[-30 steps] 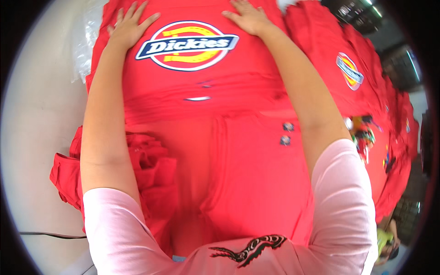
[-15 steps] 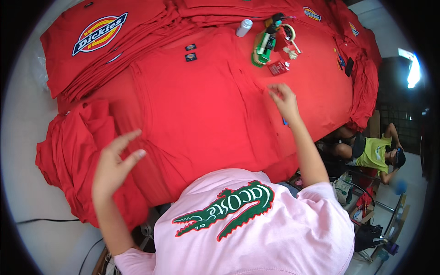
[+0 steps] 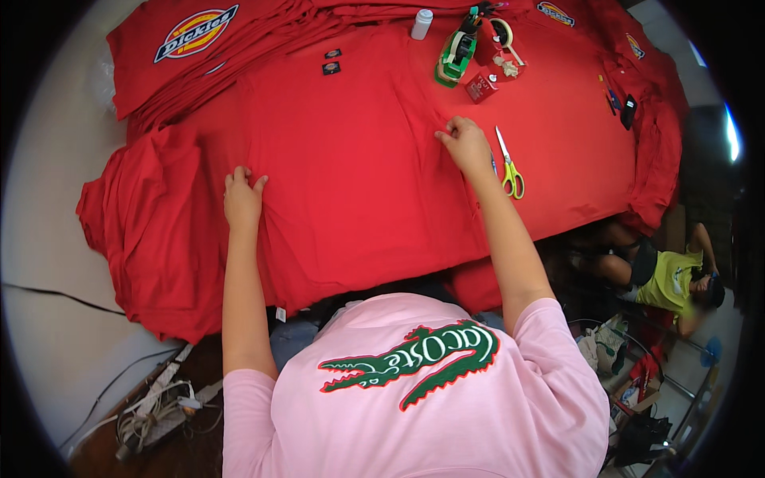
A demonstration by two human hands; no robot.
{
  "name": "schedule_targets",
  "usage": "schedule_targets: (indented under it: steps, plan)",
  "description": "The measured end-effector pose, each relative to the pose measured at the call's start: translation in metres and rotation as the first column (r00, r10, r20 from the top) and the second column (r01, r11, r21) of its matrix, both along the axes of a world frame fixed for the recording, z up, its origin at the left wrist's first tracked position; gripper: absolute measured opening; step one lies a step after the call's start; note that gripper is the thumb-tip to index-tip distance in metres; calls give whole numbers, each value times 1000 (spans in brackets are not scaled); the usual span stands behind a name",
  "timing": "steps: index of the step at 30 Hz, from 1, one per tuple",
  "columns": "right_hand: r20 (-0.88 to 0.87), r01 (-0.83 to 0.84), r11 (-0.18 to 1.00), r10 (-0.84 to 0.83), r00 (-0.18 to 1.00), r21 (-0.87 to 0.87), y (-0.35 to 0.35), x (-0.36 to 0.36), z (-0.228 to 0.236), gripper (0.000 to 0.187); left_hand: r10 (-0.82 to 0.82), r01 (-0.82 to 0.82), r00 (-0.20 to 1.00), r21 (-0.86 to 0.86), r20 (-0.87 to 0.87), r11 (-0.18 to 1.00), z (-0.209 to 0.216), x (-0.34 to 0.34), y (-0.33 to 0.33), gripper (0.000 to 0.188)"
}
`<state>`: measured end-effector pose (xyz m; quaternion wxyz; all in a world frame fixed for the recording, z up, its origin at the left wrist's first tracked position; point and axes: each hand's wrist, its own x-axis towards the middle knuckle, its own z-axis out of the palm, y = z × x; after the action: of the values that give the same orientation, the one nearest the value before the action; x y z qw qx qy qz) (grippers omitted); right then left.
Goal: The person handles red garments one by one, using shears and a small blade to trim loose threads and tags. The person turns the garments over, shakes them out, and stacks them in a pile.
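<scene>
A red T-shirt [image 3: 358, 175] lies spread in front of me, its neck end away from me, with two small dark labels near the top. At its left edge rests my left hand [image 3: 243, 201], fingers bent and thumb apart, touching the cloth. My right hand [image 3: 466, 147] is at the opposite edge, finger and thumb closed on a fold of the fabric. To the right of that hand lie scissors [image 3: 511, 171] with yellow-green handles, beside a thin blue item partly hidden by my wrist.
Stacked red shirts [image 3: 191, 64] with printed emblems fill the far left. A crumpled red heap [image 3: 147, 231] hangs at the left edge. Beyond my right hand stand a green tape dispenser [image 3: 454, 64], white bottle [image 3: 422, 25] and red box [image 3: 481, 86]. A person [image 3: 673, 275] sits at right.
My left hand has come in from the air to the shirt's left edge. My right hand has shifted slightly left onto its right edge. The scissors have come into view.
</scene>
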<state>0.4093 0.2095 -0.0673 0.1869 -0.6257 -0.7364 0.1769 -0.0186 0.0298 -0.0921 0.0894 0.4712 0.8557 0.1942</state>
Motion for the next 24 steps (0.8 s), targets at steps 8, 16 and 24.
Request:
schedule_targets:
  steps: [8, 16, 24]
  plan:
    - [-644, -172, 892, -159, 748, -419, -32, 58, 68, 22, -40, 39, 999, 121, 13, 992, 51, -4, -28, 31]
    - [-680, -400, 625, -302, 667, -670, -125, 157, 54, 23, 111, -24, 569, -118, 815, 993, 93, 20, -180, 19]
    - [-327, -93, 807, -128, 937, -583, -129, 168, -12, 19, 284, -99, 838, -382, 467, 919, 23, 77, -246, 30]
